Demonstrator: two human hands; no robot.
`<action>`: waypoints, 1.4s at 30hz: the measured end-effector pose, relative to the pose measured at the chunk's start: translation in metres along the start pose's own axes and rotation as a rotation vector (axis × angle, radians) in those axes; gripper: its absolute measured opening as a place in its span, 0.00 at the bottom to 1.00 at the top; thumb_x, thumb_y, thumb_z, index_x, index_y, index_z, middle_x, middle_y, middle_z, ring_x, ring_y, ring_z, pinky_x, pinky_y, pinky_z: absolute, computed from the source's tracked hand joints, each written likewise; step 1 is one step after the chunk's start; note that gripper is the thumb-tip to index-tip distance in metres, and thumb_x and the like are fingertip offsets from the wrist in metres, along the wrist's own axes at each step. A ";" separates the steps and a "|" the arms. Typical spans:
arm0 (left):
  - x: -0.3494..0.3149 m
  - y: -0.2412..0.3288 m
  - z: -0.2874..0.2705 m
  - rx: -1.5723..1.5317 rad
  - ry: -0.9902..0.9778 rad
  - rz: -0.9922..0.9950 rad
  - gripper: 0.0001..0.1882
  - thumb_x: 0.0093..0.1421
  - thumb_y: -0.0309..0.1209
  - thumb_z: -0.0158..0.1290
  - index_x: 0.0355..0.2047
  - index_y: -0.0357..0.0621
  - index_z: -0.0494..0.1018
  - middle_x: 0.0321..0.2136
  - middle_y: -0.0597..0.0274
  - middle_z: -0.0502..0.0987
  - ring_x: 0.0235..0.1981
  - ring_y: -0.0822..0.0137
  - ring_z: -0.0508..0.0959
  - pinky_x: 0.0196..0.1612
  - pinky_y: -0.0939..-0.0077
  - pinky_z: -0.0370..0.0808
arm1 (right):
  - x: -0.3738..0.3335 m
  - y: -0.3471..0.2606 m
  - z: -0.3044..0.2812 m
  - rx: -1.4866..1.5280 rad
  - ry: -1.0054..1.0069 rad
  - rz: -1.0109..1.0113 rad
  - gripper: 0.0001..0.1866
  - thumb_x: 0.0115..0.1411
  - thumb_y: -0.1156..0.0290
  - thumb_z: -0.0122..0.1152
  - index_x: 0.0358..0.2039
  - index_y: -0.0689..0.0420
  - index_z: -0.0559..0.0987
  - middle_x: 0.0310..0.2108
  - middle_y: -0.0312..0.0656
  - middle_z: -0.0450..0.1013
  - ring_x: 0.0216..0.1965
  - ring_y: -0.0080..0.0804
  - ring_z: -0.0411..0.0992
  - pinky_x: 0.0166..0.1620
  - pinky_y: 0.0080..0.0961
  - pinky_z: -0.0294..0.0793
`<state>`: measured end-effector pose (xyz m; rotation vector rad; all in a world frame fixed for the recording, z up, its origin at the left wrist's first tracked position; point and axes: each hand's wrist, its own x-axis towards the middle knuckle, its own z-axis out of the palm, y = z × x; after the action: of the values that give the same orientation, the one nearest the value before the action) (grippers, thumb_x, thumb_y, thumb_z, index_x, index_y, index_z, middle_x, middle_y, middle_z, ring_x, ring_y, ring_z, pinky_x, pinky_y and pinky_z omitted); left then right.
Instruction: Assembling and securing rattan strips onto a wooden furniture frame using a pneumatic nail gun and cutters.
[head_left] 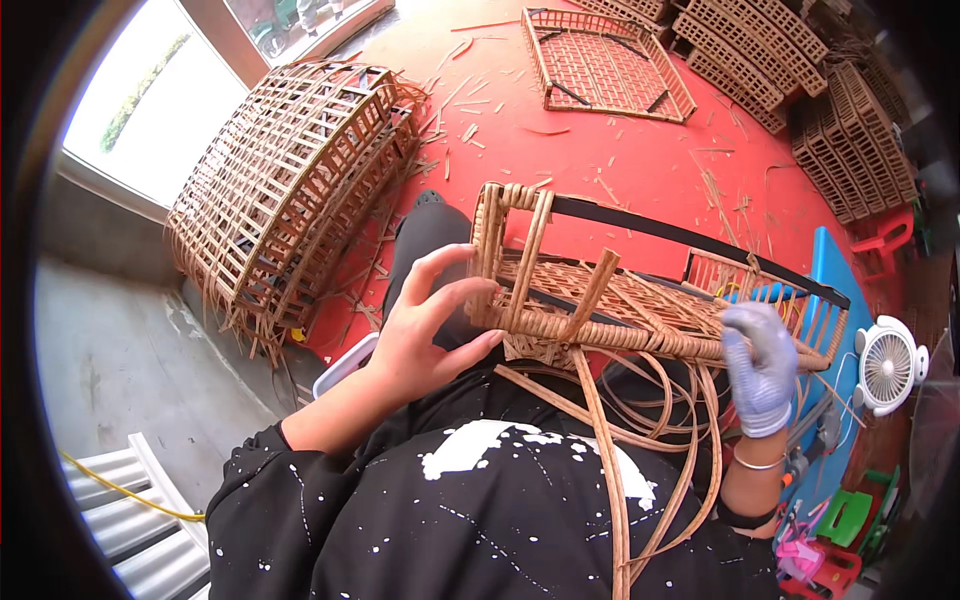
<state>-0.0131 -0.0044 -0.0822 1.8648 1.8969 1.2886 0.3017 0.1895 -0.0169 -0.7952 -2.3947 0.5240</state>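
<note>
On my lap rests a woven rattan basket (640,340), tilted on its side, with a coil-wrapped rim and a dark flat strip (640,222) along its far edge. Beside its left corner is my bare left hand (425,320), fingers apart, the tips against the wrapped corner. My right hand (760,370), in a pale grey glove, is at the near rim toward the right end. Its fingers are curled; what they hold, if anything, is hidden. A short strip end (592,295) sticks up from the rim. Long loose rattan strips (610,470) loop down over my black clothing.
A large stack of woven baskets (290,170) stands at the left by the window. Another tray-like basket (610,65) lies on the red floor (500,140) among scattered offcuts. More baskets (850,140) are piled at far right. A white fan (887,365) stands beside a blue panel (835,270).
</note>
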 end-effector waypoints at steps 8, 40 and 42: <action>0.002 -0.004 0.001 0.048 0.014 0.059 0.23 0.50 0.29 0.67 0.47 0.44 0.77 0.57 0.47 0.66 0.57 0.49 0.70 0.59 0.57 0.69 | 0.044 -0.057 0.076 0.100 -0.508 -0.296 0.18 0.55 0.53 0.68 0.35 0.56 0.83 0.36 0.44 0.77 0.37 0.44 0.77 0.41 0.37 0.74; 0.112 -0.020 0.005 0.174 -0.124 0.106 0.20 0.53 0.36 0.62 0.44 0.42 0.76 0.41 0.54 0.73 0.44 0.52 0.75 0.49 0.61 0.73 | 0.093 -0.011 0.173 0.528 -0.460 -0.074 0.25 0.65 0.69 0.55 0.62 0.59 0.66 0.57 0.48 0.68 0.58 0.38 0.69 0.61 0.35 0.69; 0.111 -0.023 0.005 0.058 -0.168 0.055 0.21 0.53 0.36 0.61 0.46 0.41 0.75 0.43 0.53 0.74 0.46 0.51 0.75 0.50 0.61 0.73 | 0.092 -0.011 0.174 0.521 -0.538 0.029 0.27 0.65 0.66 0.55 0.63 0.57 0.65 0.59 0.50 0.66 0.61 0.43 0.65 0.65 0.36 0.63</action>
<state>-0.0477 0.0995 -0.0531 1.9986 1.8274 1.0652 0.1290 0.2081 -0.1097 -0.4917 -2.5162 1.4529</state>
